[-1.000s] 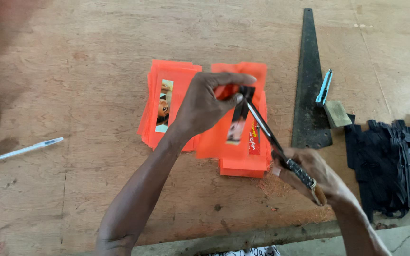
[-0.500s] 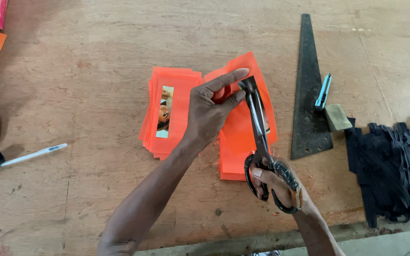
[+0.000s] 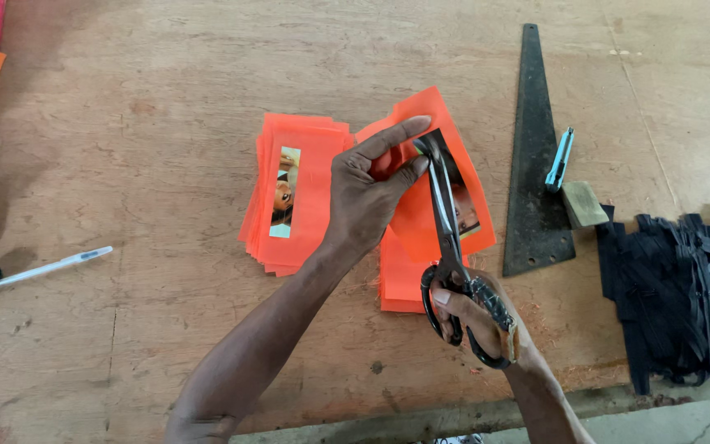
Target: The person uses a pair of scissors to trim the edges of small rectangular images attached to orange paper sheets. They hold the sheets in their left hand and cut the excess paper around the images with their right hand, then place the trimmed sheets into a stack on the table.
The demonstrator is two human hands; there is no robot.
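Note:
My left hand [image 3: 369, 191] pinches an orange paper sheet [image 3: 437, 177] lifted off the table, thumb and forefinger on its left edge. The sheet has a small picture panel in its middle. My right hand [image 3: 474, 316] grips the black handles of large scissors [image 3: 447, 222], whose blades point away from me and run up across that sheet along the picture panel. Under my hands lies a second orange stack [image 3: 400, 279]. To the left sits another stack of orange sheets [image 3: 293, 193] with a picture strip on top.
A dark metal triangular ruler [image 3: 534, 152] lies to the right, with a blue utility knife [image 3: 559, 160] and a tan block [image 3: 583, 204] beside it. A heap of black strips [image 3: 675, 288] is far right. A white pen [image 3: 47, 267] lies left. The table's front edge is near.
The scissors swung from a diagonal to pointing nearly straight away, blades moving up into the held sheet. My left hand shifted its pinch to the sheet's left edge and raised it.

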